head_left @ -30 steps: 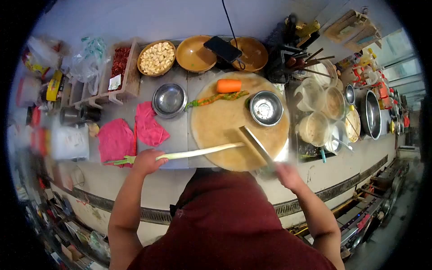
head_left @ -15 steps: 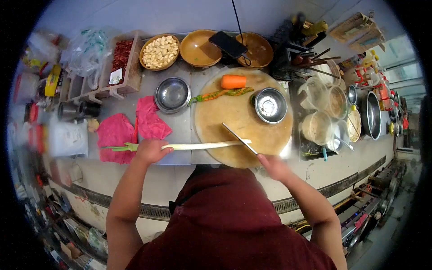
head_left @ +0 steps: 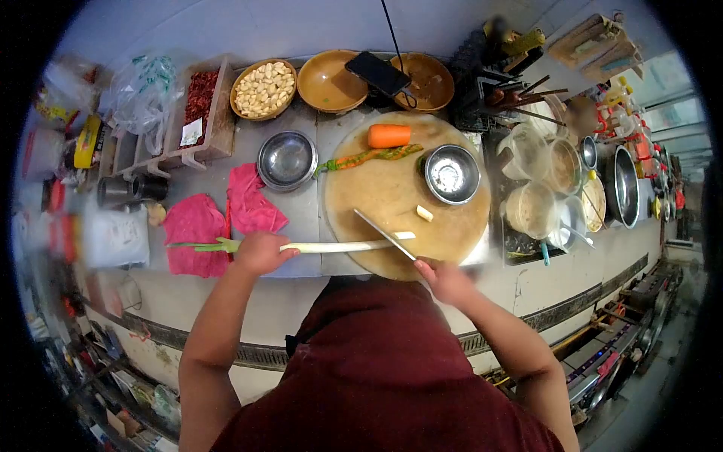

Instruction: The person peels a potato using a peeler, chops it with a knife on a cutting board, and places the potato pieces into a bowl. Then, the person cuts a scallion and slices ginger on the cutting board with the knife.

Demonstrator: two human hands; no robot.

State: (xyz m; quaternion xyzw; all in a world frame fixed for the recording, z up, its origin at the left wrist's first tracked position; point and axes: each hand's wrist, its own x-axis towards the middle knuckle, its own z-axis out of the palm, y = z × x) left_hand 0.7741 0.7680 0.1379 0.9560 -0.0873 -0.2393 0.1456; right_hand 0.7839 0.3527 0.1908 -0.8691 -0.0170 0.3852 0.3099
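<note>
A long leek (head_left: 335, 246) lies across the table edge and onto the round cutting board (head_left: 361, 184); my left hand (head_left: 262, 252) is closed around it near its green end. My right hand (head_left: 444, 281) grips a cleaver (head_left: 382, 234), seen edge-on as a thin line, whose blade crosses the white end of the leek. Just right of the blade shows a short white leek end (head_left: 405, 235); whether it is cut through, I cannot tell. A separate cut leek piece (head_left: 425, 213) rests farther up the board.
On the board are a carrot piece (head_left: 388, 135), a green-and-orange strip (head_left: 369, 157) and a steel bowl (head_left: 452, 174). Another steel bowl (head_left: 288, 160), pink cloths (head_left: 194, 230) and a bowl of garlic cloves (head_left: 263, 90) stand left. A phone (head_left: 378, 73) lies over brown bowls; plastic tubs (head_left: 527, 211) stand right.
A cut leek piece now lies apart on the board. The cleaver and my right hand have moved left along the leek, and my left hand has shifted slightly right.
</note>
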